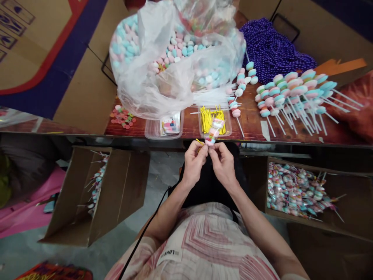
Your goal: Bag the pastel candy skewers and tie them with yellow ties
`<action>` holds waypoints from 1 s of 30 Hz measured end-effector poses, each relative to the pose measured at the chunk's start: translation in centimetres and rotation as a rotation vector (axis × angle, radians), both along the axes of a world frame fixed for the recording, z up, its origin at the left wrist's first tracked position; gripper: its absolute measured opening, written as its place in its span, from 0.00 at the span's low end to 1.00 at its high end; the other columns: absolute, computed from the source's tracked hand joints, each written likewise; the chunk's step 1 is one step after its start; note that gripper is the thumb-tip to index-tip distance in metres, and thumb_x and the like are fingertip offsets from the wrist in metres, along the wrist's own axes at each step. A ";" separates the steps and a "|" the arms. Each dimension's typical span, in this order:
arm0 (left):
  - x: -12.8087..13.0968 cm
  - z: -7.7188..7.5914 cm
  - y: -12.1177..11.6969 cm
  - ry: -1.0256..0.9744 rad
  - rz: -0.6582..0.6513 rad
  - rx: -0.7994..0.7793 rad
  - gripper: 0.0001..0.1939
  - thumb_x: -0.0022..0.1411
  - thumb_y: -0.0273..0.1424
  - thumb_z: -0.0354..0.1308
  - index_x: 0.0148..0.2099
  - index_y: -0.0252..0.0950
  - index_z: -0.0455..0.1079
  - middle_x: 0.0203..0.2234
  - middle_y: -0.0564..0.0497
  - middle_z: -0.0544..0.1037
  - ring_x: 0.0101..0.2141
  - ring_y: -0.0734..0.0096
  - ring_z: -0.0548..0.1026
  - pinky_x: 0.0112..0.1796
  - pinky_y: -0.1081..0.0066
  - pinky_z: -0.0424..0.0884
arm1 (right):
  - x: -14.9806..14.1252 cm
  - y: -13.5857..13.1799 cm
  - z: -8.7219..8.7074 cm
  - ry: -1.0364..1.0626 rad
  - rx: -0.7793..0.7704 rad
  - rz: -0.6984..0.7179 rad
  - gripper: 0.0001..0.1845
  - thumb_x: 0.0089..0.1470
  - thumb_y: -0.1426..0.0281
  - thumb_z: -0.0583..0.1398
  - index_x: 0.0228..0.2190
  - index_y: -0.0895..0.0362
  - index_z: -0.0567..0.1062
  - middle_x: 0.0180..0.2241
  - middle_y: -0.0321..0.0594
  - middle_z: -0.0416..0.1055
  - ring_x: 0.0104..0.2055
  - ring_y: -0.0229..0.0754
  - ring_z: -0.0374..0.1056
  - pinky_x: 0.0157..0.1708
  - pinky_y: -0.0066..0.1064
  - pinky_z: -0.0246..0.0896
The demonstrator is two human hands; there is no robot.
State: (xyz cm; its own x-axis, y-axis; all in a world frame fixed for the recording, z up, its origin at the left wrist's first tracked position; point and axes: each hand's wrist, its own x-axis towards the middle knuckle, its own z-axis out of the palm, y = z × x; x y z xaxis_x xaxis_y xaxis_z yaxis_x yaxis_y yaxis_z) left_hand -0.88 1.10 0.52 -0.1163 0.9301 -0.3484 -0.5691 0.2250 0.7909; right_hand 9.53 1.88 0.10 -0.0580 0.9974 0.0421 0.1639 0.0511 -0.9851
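Note:
My left hand (194, 159) and my right hand (223, 161) meet just below the table edge, both pinched at the base of a wrapped candy skewer (213, 131) of pastel discs. A yellow twist tie (200, 142) sticks out between my left fingers at the skewer's neck. The skewer points up over a clear tray of yellow twist ties (214, 116). Beside that tray stands a second clear tray (167, 126) with small coloured cards or stickers.
A big clear bag of pastel candies (175, 54) fills the table's middle. Unwrapped candy skewers (294, 95) lie at right, purple beads (271, 48) behind. A cardboard box of wrapped skewers (297, 192) stands lower right, another box (96, 186) lower left. Loose candies (122, 116) lie left.

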 end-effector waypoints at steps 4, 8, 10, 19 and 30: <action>-0.9 0.9 0.2 -0.222 -0.157 -0.033 0.17 0.56 0.36 0.69 0.31 0.34 0.63 0.19 0.60 0.63 0.16 0.88 0.49 0.17 0.83 0.45 | 0.9 0.2 0.2 0.139 -0.053 0.083 0.11 0.61 0.61 0.58 0.30 0.54 0.67 0.29 0.33 0.64 0.27 0.34 0.58 0.27 0.28 0.56; -2.1 1.9 0.3 -0.471 -0.414 -0.213 0.10 0.59 0.30 0.65 0.35 0.34 0.65 0.17 0.62 0.55 0.16 0.87 0.45 0.15 0.84 0.41 | 2.2 0.8 0.8 0.201 -0.089 0.219 0.13 0.58 0.58 0.61 0.30 0.54 0.68 0.34 0.36 0.64 0.28 0.35 0.57 0.24 0.28 0.54; -2.1 2.0 0.3 -0.464 -0.491 -0.226 0.11 0.59 0.31 0.66 0.36 0.34 0.65 0.17 0.63 0.55 0.15 0.86 0.46 0.15 0.84 0.41 | 2.6 1.0 0.9 0.188 -0.098 0.264 0.12 0.58 0.59 0.61 0.31 0.54 0.67 0.31 0.35 0.63 0.27 0.35 0.56 0.24 0.28 0.54; 0.5 0.3 -1.2 0.200 -0.073 0.069 0.11 0.59 0.38 0.67 0.39 0.35 0.76 0.23 0.55 0.71 0.20 0.82 0.60 0.21 0.78 0.53 | 2.2 0.8 0.9 0.025 -0.055 0.112 0.08 0.59 0.63 0.58 0.32 0.54 0.66 0.27 0.32 0.62 0.26 0.34 0.56 0.25 0.27 0.54; 0.5 1.1 0.4 -0.213 -0.176 -0.154 0.19 0.45 0.36 0.75 0.33 0.33 0.71 0.20 0.60 0.61 0.18 0.88 0.55 0.18 0.84 0.48 | 4.0 -0.5 -0.1 -0.292 0.384 0.050 0.11 0.63 0.69 0.56 0.40 0.51 0.80 0.42 0.44 0.77 0.45 0.46 0.73 0.45 0.40 0.69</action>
State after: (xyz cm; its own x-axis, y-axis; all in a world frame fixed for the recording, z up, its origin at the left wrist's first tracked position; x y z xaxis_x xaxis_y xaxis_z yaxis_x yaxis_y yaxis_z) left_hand -0.34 1.45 1.66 0.1330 0.8638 -0.4859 -0.6600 0.4430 0.6068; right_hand 13.55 1.36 0.03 -0.1701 0.9087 0.3811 0.4192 0.4167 -0.8066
